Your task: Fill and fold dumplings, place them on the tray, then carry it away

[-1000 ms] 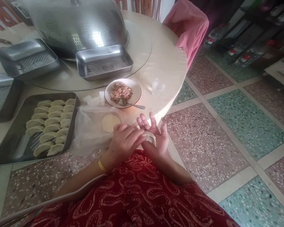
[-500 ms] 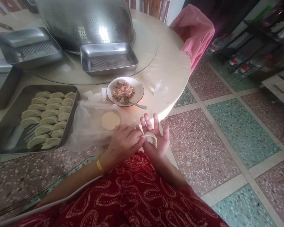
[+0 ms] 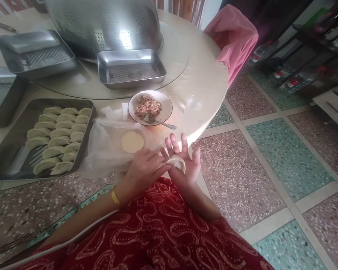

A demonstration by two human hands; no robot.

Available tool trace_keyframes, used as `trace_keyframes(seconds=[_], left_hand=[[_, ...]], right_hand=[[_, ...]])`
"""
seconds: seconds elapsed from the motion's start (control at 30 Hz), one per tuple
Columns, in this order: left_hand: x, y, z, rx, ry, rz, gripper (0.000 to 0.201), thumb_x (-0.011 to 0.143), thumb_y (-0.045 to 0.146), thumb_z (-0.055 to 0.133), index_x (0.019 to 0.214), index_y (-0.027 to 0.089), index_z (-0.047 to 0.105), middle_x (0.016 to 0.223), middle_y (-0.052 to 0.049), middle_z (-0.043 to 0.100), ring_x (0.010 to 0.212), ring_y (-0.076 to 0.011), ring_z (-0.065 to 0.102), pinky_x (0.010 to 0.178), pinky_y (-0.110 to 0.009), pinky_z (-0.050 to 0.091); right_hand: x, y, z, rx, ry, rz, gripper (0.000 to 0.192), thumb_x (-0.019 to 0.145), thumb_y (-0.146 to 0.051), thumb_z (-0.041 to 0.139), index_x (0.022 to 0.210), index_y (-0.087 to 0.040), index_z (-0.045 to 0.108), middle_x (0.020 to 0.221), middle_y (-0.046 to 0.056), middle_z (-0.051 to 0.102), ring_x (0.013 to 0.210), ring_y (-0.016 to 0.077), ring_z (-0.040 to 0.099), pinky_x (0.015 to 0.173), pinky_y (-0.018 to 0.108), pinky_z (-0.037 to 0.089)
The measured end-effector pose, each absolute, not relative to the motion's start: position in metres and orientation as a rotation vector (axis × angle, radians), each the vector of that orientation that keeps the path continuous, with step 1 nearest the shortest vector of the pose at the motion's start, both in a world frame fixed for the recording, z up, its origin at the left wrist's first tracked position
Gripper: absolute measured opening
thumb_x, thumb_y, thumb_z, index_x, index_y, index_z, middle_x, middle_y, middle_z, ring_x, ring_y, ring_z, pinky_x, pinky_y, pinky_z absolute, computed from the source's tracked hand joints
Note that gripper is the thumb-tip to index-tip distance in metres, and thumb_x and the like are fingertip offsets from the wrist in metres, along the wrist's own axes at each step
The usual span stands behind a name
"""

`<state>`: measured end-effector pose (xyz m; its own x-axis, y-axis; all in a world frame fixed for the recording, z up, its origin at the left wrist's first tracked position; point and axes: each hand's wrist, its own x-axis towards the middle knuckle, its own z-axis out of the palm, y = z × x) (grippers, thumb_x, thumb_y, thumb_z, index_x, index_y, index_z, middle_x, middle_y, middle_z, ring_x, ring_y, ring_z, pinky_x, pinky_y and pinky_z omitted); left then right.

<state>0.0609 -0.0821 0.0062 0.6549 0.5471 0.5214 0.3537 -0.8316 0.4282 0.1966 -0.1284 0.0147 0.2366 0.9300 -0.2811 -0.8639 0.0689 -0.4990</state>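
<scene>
1. Since the earlier frames the hands have hardly shifted: the left hand point(image 3: 143, 169) has stayed pinched on the near edge of the dumpling point(image 3: 175, 162), which is still cradled in the right hand point(image 3: 183, 165).
2. Right hand lies palm up with fingers spread and slack, bearing the dumpling on the palm; left thumb and fingers are closed on the dumpling's left end. A yellow band point(image 3: 114, 195) circles the left wrist.
3. Just beyond the left hand lies a round wrapper point(image 3: 132, 142) on a clear plastic sheet point(image 3: 101, 150).
4. Farther out from the grip stands a white bowl point(image 3: 166, 105) of minced filling point(image 3: 147, 107), with a spoon point(image 3: 163, 123) resting in it.
5. Well to the left of the grip a metal tray point(image 3: 17, 150) holds rows of folded dumplings point(image 3: 59, 138).
6. Beyond those sit an empty tray point(image 3: 131, 69), another tray point(image 3: 35, 54) and a large perforated colander point(image 3: 107, 26) on a glass turntable point(image 3: 174, 56).
7. All rest on a round cream table point(image 3: 202, 86); a pink cloth point(image 3: 233, 37) hangs behind it.
8. Below the hands is a red patterned garment point(image 3: 157, 232); the floor point(image 3: 270, 150) is terrazzo in pink and green squares.
</scene>
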Motion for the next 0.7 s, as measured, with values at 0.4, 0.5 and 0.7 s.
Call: trace_keyframes(seconds=[0.4, 0.5, 0.7], left_hand=[[0.054, -0.072, 0.01, 2.598, 0.709, 1.014, 0.018, 0.092, 0.033, 0.061, 0.103, 0.02, 0.062, 0.091, -0.004, 0.069, 0.081, -0.0188, 0.057, 0.078, -0.036, 0.042], [0.058, -0.072, 0.014, 2.661, 0.643, 1.006, 0.013, 0.095, 0.03, 0.056, 0.102, 0.021, 0.063, 0.093, -0.004, 0.067, 0.085, -0.0197, 0.057, 0.078, -0.037, 0.041], [0.061, -0.069, 0.014, 2.708, 0.567, 0.776, 0.033, 0.095, 0.044, 0.054, 0.116, 0.019, 0.058, 0.108, -0.008, 0.066, 0.096, -0.0272, 0.058, 0.08, -0.042, 0.039]], right_hand=[[0.192, -0.122, 0.016, -0.648, -0.056, 1.416, 0.05, 0.089, -0.066, 0.037, 0.118, -0.033, 0.06, 0.12, 0.002, 0.068, 0.12, 0.0225, 0.059, 0.108, 0.047, 0.038], [0.19, -0.122, 0.015, -0.631, -0.057, 1.437, 0.049, 0.09, -0.065, 0.036, 0.116, -0.031, 0.061, 0.118, 0.002, 0.069, 0.118, 0.0222, 0.059, 0.108, 0.047, 0.039], [0.191, -0.126, 0.013, -0.644, -0.075, 1.521, 0.053, 0.09, -0.068, 0.035, 0.125, -0.034, 0.057, 0.124, 0.0, 0.067, 0.116, 0.0202, 0.06, 0.108, 0.045, 0.041]])
